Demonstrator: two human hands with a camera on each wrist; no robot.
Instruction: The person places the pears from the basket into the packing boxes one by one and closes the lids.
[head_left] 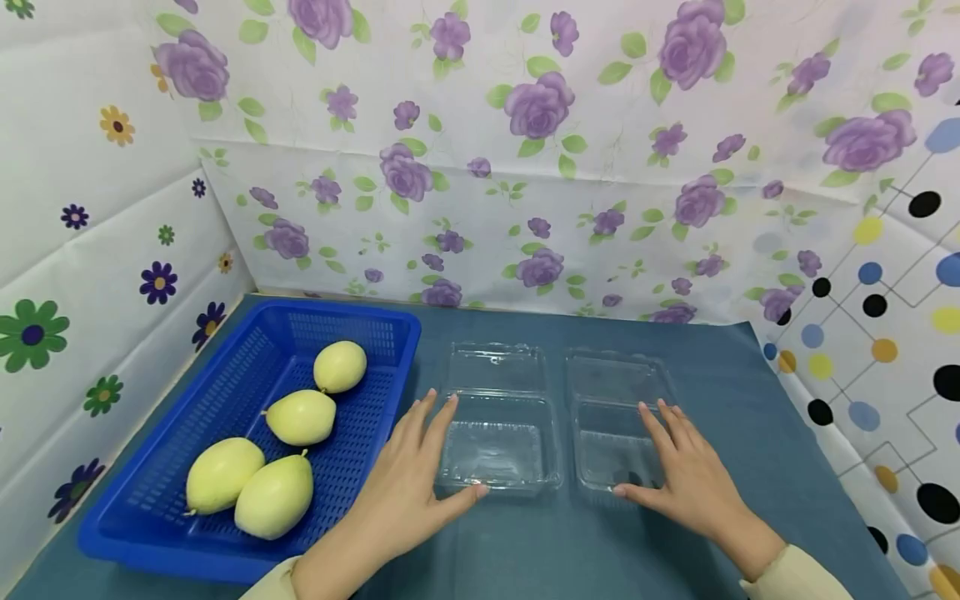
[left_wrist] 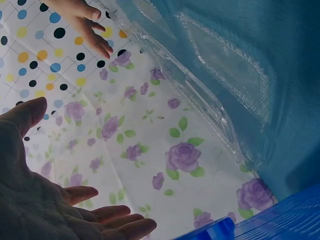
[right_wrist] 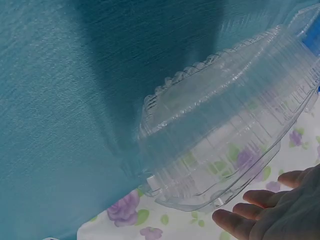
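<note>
Two clear plastic clamshell boxes stand side by side on the table with their lids folded back. Over the near left edge of the left clamshell box (head_left: 495,446) hovers my left hand (head_left: 408,483), fingers spread and holding nothing. My right hand (head_left: 686,475) is above the near right part of the right clamshell box (head_left: 611,442), its fingers also spread and bare. In the right wrist view the fingertips (right_wrist: 232,220) show beside the clear box (right_wrist: 225,120). Whether either hand touches a box I cannot tell.
A blue plastic basket (head_left: 397,367) at the left holds several pale yellow-green oval fruits, among them one near the front (head_left: 273,497). Blue-grey cloth (head_left: 540,550) covers the table. Flowered sheeting (head_left: 480,208) rises behind, with patterned sheets at both sides.
</note>
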